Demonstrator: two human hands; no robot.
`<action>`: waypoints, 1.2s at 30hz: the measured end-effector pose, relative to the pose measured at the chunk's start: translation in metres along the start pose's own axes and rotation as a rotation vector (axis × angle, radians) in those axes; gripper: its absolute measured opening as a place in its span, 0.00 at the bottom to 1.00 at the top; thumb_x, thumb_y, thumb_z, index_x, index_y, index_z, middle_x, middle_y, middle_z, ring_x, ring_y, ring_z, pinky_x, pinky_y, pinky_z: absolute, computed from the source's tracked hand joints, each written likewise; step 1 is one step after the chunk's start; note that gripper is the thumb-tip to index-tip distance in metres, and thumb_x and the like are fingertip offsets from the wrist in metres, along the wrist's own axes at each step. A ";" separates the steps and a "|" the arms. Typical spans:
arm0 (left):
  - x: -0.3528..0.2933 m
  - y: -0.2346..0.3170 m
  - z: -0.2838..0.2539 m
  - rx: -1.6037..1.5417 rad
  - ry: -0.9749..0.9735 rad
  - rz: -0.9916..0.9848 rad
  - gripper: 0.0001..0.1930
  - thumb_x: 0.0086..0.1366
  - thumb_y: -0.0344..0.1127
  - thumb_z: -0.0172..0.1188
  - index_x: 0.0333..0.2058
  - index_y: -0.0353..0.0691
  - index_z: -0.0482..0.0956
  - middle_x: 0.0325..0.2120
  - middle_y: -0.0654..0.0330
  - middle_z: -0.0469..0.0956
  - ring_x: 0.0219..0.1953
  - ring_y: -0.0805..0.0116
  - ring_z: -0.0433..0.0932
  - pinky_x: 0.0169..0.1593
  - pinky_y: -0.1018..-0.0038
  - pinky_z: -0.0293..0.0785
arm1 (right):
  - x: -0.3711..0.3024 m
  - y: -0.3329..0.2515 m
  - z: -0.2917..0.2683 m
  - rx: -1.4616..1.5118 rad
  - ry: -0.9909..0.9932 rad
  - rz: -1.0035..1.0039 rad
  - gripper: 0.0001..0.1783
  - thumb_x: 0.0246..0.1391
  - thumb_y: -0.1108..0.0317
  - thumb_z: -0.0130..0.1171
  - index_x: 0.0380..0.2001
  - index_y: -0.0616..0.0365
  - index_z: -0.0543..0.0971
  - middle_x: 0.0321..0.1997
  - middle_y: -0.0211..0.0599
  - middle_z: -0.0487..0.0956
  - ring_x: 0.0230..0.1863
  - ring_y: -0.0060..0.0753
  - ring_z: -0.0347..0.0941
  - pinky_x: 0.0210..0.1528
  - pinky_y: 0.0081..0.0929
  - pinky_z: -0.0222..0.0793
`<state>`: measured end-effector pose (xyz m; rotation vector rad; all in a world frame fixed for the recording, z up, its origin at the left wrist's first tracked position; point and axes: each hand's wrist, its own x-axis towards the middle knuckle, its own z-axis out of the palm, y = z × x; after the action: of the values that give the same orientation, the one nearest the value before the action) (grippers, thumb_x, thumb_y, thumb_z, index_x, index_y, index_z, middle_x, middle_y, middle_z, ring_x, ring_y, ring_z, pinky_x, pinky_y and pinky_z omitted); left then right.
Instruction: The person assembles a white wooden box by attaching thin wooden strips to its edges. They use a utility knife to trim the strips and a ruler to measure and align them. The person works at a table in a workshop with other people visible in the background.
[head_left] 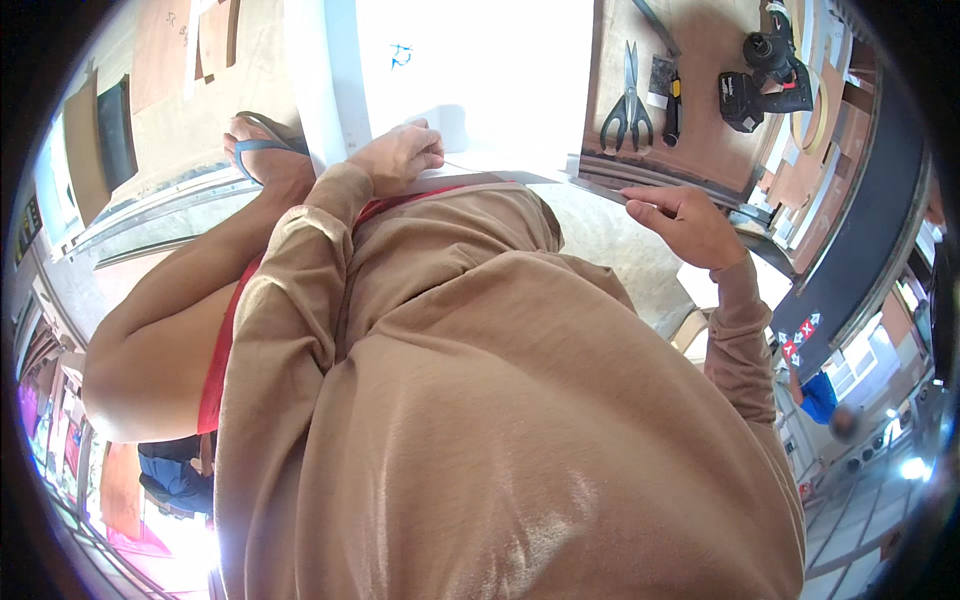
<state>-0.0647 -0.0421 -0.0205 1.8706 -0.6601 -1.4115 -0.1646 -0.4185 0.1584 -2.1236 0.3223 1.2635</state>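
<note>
A bright white panel (480, 90) with a small blue handwritten mark lies in front of me, its near edge close to my lap. My left hand (398, 158) is at the panel's near left corner, fingers curled in; whatever they pinch is too small to tell. Out to the right, my right hand (688, 222) grips the end of a thin, flat grey strip (598, 189) between thumb and fingers. This strip points left toward the panel's near right corner. Its exact kind is unclear.
Black-handled scissors (628, 105), a yellow-and-black utility knife (673, 110) and a black cordless drill (765, 75) lie on a brown board (700, 160) at the far right. My sandalled foot (265, 150) rests left of the panel. Another person in blue (818, 397) shows at the right rim.
</note>
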 end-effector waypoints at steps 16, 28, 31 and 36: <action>0.014 -0.019 0.002 -0.182 0.037 -0.127 0.08 0.69 0.37 0.67 0.38 0.38 0.85 0.35 0.60 0.78 0.39 0.66 0.75 0.51 0.67 0.74 | 0.007 -0.032 0.004 -0.144 -0.049 -0.087 0.26 0.69 0.48 0.58 0.53 0.59 0.86 0.51 0.51 0.87 0.53 0.52 0.84 0.56 0.40 0.76; 0.022 -0.010 -0.010 -0.335 -0.011 -0.140 0.07 0.73 0.37 0.64 0.40 0.40 0.84 0.27 0.69 0.77 0.31 0.75 0.70 0.38 0.72 0.71 | 0.014 -0.034 0.013 -0.131 -0.074 -0.148 0.26 0.70 0.47 0.57 0.53 0.58 0.86 0.49 0.53 0.87 0.50 0.54 0.84 0.53 0.41 0.77; 0.029 -0.012 -0.006 -0.252 0.037 -0.090 0.07 0.73 0.36 0.62 0.40 0.38 0.83 0.27 0.67 0.78 0.31 0.75 0.73 0.38 0.73 0.73 | 0.014 -0.030 0.013 -0.117 -0.057 -0.189 0.26 0.70 0.47 0.57 0.53 0.58 0.86 0.47 0.53 0.87 0.48 0.51 0.85 0.52 0.39 0.77; 0.037 -0.010 0.003 -0.286 0.083 -0.098 0.07 0.73 0.34 0.59 0.40 0.38 0.83 0.27 0.63 0.80 0.30 0.74 0.79 0.39 0.71 0.77 | 0.005 -0.018 0.001 -0.083 0.002 -0.062 0.26 0.71 0.47 0.57 0.54 0.58 0.86 0.48 0.51 0.88 0.45 0.46 0.85 0.50 0.37 0.77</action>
<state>-0.0572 -0.0637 -0.0510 1.7419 -0.3104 -1.4002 -0.1537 -0.4036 0.1608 -2.1874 0.2067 1.2583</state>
